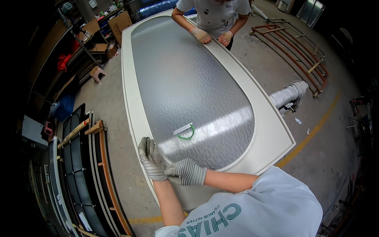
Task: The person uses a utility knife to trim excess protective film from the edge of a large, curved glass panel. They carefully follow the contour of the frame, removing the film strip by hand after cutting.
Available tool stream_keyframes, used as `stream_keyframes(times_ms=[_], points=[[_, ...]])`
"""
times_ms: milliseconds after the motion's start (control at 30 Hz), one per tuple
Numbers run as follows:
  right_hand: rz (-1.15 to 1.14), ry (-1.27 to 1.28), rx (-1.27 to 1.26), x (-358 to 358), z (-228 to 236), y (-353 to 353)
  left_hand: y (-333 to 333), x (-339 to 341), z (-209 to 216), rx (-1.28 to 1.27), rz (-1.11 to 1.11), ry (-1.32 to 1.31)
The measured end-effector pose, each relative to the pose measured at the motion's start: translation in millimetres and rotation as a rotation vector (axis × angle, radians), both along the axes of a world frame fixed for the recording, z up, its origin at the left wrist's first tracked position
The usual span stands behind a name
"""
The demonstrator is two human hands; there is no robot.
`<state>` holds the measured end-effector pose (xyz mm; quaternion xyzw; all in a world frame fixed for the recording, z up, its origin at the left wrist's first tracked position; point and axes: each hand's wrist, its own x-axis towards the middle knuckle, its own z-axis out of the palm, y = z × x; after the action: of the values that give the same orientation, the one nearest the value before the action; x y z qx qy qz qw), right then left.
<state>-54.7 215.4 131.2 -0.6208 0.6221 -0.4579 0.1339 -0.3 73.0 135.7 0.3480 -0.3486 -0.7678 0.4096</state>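
"Toward one o'clock from the left hand [151, 160], what lies?"

"Cream-framed textured-glass panel [189, 91], long axis eleven to five. Left hand, nearer the panel's left edge: fingers extended, grasping nothing."

"Right hand [186, 172]?"

"Fingers curled at the left glove's cuff [158, 174]; grip cannot be determined."

"Obstructions?"

"On the panel, one o'clock: white strip [182, 129], green cord loop [185, 138]. Beyond: co-worker's hands [202, 36] at the right edge."

Textured glass [189, 87]: bright glare band across its near end, softer sheen toward the far end.
White frame [272, 134]: well lit around the glass, sharp.
Shelves [49, 45]: left of the glass, sunk in shadow.
Fisheye rim: black corners, straight edges bowing.
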Motion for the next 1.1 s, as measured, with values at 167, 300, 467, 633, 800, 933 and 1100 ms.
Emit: stream_keyframes(times_ms=[167,300,467,633,800,933,1100], points=[[0.083,-0.650,-0.042,0.7,-18.9,-9.2,5.5,-4.3,4.8,0.265,-0.154,0.222],[0.133,-0.726,0.101,15.2,-4.1,-6.2,3.6,-4.0,3.8,0.360,-0.200,0.461],[-0.098,-0.284,0.271,26.3,7.6,-6.9,-3.7,-5.1,24.3,0.405,0.084,0.833],[-0.191,-0.175,0.107,31.6,-1.2,-30.6,-5.2,1.5,56.8,0.220,-0.023,1.144],[-0.202,-0.359,-0.034,33.5,29.2,-43.7,-3.0,11.5,76.5,0.048,-0.162,1.421],[-0.040,-0.217,0.192,42.8,31.7,-57.8,14.0,24.9,92.4,0.159,-0.230,1.633],[0.231,-0.206,0.390,53.8,-10.2,-41.8,13.8,31.9,76.7,0.271,-0.062,1.384]])
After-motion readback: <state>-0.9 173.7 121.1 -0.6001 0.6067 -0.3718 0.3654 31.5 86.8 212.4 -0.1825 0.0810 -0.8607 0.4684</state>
